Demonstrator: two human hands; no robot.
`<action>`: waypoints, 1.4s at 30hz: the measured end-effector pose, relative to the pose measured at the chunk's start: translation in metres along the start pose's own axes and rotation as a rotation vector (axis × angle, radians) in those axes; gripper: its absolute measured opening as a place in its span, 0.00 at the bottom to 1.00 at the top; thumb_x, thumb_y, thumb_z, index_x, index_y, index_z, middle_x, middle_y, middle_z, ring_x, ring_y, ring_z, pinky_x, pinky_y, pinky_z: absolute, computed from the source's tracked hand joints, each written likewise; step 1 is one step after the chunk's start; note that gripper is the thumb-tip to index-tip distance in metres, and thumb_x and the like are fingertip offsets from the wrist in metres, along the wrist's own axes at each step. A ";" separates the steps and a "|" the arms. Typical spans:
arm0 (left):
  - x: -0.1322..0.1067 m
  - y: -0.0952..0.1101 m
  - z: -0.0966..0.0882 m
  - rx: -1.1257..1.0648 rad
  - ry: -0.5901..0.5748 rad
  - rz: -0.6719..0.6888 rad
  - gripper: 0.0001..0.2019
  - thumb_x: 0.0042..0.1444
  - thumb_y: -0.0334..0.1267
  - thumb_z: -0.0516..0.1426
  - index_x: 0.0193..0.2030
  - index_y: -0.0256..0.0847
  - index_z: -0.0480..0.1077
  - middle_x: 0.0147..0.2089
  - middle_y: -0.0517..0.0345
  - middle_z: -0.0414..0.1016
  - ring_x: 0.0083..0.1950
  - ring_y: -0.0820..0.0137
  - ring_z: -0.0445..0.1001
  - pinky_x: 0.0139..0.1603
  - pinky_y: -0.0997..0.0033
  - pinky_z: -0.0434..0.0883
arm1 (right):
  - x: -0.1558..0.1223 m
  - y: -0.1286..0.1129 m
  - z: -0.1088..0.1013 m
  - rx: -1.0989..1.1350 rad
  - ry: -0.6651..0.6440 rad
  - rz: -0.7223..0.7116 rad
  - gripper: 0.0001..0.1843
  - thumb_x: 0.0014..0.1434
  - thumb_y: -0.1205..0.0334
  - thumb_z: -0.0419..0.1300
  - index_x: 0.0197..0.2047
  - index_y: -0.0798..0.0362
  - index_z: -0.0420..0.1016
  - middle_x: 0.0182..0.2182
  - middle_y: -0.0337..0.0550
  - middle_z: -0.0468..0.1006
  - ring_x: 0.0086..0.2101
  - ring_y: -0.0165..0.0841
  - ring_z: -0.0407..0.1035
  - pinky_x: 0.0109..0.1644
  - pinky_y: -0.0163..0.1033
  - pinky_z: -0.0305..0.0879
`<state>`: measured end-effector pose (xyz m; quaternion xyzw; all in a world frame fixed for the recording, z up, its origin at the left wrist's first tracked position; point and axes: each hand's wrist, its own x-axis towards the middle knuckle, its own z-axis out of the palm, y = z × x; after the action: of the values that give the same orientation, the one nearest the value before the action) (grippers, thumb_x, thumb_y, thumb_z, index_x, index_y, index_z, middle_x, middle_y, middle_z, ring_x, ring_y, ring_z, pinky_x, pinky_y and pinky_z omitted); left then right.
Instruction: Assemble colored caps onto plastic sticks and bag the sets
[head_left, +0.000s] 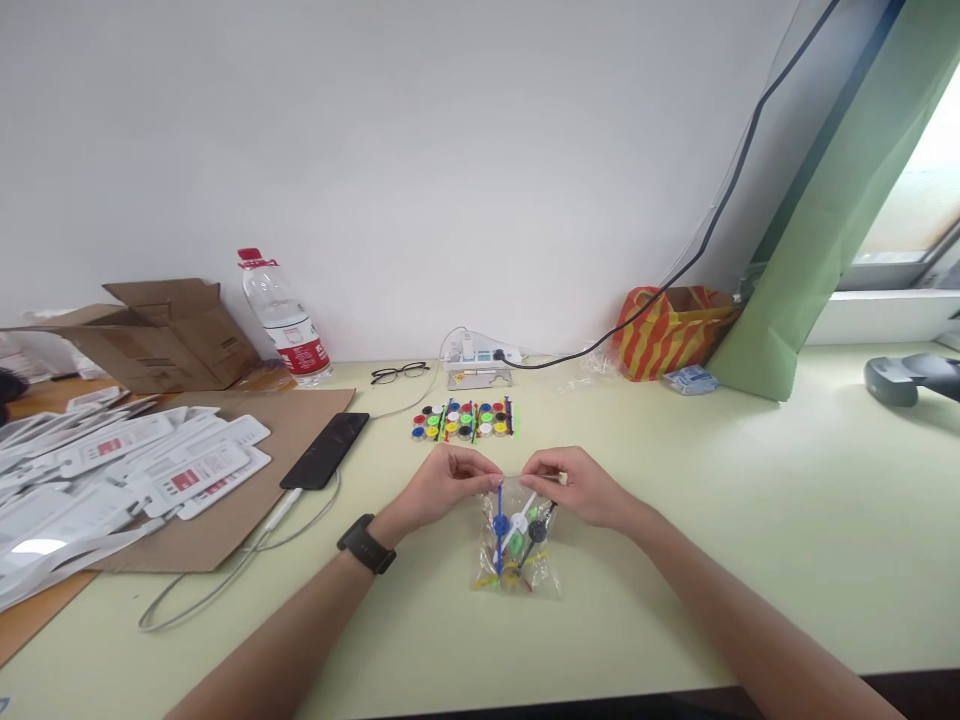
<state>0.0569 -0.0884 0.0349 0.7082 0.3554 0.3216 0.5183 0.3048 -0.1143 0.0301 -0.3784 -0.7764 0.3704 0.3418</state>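
A clear plastic bag (pixel 551 575) lies on the pale green table, with small coloured parts inside it. Among these parts are a blue stick with a disc (pixel 500 525), a white one (pixel 519 523) and a black one (pixel 537 531). My left hand (pixel 451 484) pinches the bag's top edge at its left corner. On the other side, the fingers of my right hand (pixel 579 484) are closed on the same edge. Beyond my hands, several coloured discs and sticks (pixel 465 420) are laid out in groups.
On the left are a phone (pixel 327 450) with a cable, cardboard (pixel 217 530), white cards (pixel 150 460), an open box (pixel 165 340) and a bottle (pixel 289 320). Glasses (pixel 400 373) and a power strip (pixel 480 355) sit by the wall. A striped bag (pixel 652 335) and scanner (pixel 907 380) stand right.
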 end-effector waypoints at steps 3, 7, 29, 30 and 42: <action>0.000 -0.002 0.000 -0.002 -0.004 -0.013 0.15 0.55 0.48 0.68 0.40 0.37 0.83 0.37 0.48 0.84 0.36 0.66 0.79 0.38 0.69 0.75 | 0.000 0.004 -0.010 -0.050 0.016 -0.008 0.15 0.66 0.52 0.60 0.34 0.53 0.78 0.27 0.40 0.76 0.28 0.31 0.66 0.32 0.36 0.62; 0.001 -0.006 -0.001 0.015 0.006 -0.099 0.17 0.59 0.51 0.65 0.39 0.37 0.81 0.36 0.48 0.83 0.36 0.68 0.79 0.40 0.69 0.75 | -0.001 0.023 -0.044 -0.211 0.132 0.000 0.14 0.66 0.54 0.59 0.35 0.53 0.79 0.31 0.43 0.81 0.32 0.35 0.71 0.36 0.38 0.66; -0.002 -0.010 0.002 0.085 -0.069 -0.136 0.19 0.63 0.54 0.59 0.41 0.39 0.79 0.41 0.49 0.83 0.44 0.63 0.79 0.51 0.63 0.74 | -0.028 0.103 -0.119 -1.073 0.362 0.599 0.09 0.54 0.70 0.59 0.29 0.50 0.79 0.34 0.47 0.81 0.37 0.40 0.73 0.36 0.40 0.60; -0.002 -0.011 0.002 0.085 -0.071 -0.134 0.19 0.64 0.54 0.59 0.41 0.39 0.79 0.41 0.50 0.83 0.45 0.63 0.79 0.51 0.63 0.74 | -0.030 0.104 -0.120 -1.068 0.376 0.629 0.09 0.54 0.70 0.59 0.30 0.50 0.80 0.34 0.47 0.81 0.36 0.41 0.73 0.36 0.41 0.60; -0.004 -0.010 0.008 0.251 -0.041 -0.111 0.18 0.64 0.52 0.56 0.39 0.39 0.78 0.38 0.54 0.82 0.40 0.66 0.76 0.41 0.68 0.69 | -0.034 0.120 -0.111 -1.096 0.442 0.756 0.24 0.63 0.53 0.57 0.57 0.59 0.76 0.56 0.67 0.73 0.59 0.60 0.64 0.54 0.59 0.66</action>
<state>0.0596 -0.0937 0.0230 0.7531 0.4208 0.2311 0.4499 0.4511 -0.0556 -0.0236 -0.8068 -0.5786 -0.0665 0.0993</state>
